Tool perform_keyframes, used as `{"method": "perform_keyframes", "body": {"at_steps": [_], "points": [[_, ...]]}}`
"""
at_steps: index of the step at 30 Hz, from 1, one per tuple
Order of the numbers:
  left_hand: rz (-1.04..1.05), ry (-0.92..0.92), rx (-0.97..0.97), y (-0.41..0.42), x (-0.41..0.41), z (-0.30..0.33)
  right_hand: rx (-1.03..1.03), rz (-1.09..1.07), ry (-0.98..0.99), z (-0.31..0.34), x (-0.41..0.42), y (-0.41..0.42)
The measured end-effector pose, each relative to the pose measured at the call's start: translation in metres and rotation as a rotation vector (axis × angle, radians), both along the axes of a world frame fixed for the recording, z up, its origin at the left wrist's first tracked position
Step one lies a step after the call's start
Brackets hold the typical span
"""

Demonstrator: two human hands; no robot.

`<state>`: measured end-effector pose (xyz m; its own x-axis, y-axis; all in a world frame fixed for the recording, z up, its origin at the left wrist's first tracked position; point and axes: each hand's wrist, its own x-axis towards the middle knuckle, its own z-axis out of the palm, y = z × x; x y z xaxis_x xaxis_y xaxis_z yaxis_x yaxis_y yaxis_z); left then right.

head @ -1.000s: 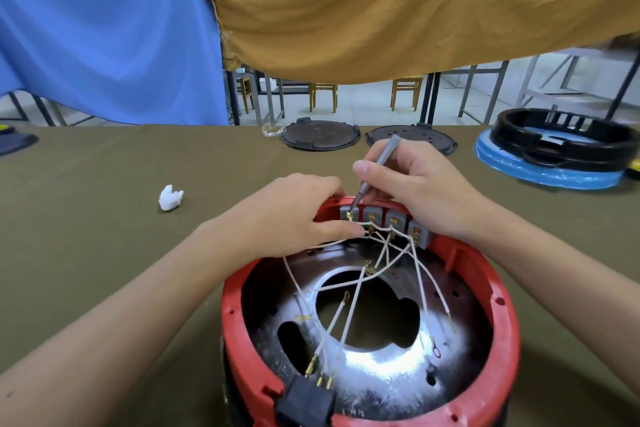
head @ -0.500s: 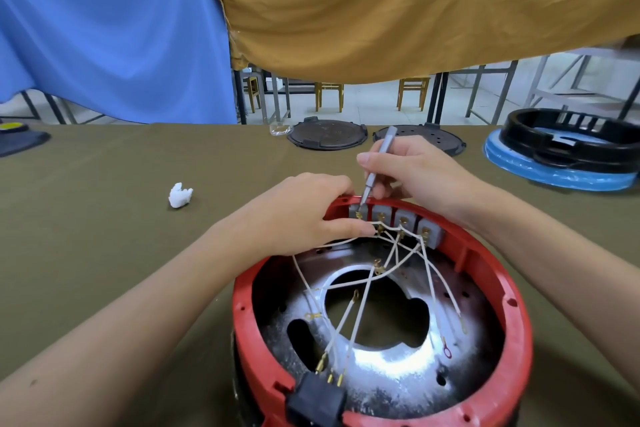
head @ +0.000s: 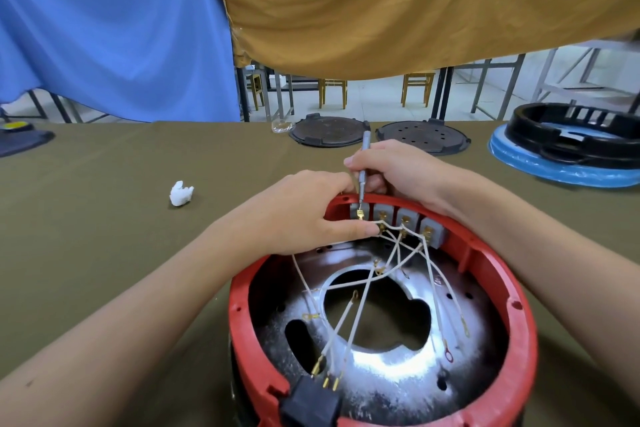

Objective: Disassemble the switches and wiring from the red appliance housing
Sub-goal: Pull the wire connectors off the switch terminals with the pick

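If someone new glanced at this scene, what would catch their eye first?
Most likely the red appliance housing at bottom centre, open, with white wires crossing its shiny metal floor. At its far rim, the right hand holds a grey screwdriver to the leftmost of four grey switches, while the left hand steadies the rim.

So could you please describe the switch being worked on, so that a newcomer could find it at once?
Start at the red housing on the olive table. Four grey switches sit in a row inside its far rim. The one meant is the leftmost switch: alone among them, it has the grey screwdriver tip, held by the right hand, at its brass terminal, with the left hand right beside it.
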<state>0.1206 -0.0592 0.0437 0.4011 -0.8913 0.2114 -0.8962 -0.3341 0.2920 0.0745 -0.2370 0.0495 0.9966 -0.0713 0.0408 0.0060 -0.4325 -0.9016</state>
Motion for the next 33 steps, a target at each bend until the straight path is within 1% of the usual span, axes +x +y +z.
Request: {"method": "perform_keyframes", "body": {"at_steps": [4, 8, 12, 16, 19, 20, 23, 25, 29, 33], "points": [[0.017, -0.006, -0.001, 0.0, 0.0, 0.0, -0.038, -0.004, -0.024, 0.001, -0.003, 0.002], [0.067, -0.053, 0.011, -0.001, 0.002, -0.002, -0.012, -0.028, -0.182, 0.0, -0.015, -0.003], [0.08, -0.025, 0.015, -0.002, 0.002, -0.002, -0.081, -0.005, -0.322, 0.0, -0.02, 0.0], [0.061, 0.002, 0.025, -0.001, 0.002, -0.002, -0.191, 0.064, -0.342, 0.001, -0.023, 0.005], [0.082, -0.023, 0.018, -0.001, 0.002, -0.002, -0.1, 0.014, -0.404, 0.001, -0.024, 0.003], [0.086, -0.025, 0.019, -0.002, 0.001, -0.002, -0.109, 0.002, -0.415, 0.0, -0.024, 0.003], [0.077, 0.007, 0.023, -0.001, 0.0, 0.0, -0.225, 0.045, -0.374, 0.0, -0.023, 0.004], [0.064, 0.017, 0.015, 0.0, -0.001, 0.0, -0.237, 0.072, -0.343, 0.0, -0.024, 0.004], [0.091, -0.011, 0.017, -0.002, -0.001, 0.0, -0.176, 0.011, -0.408, -0.002, -0.022, 0.002], [0.071, 0.016, 0.033, -0.001, -0.001, 0.001, -0.267, 0.068, -0.341, -0.001, -0.022, 0.003]]}}
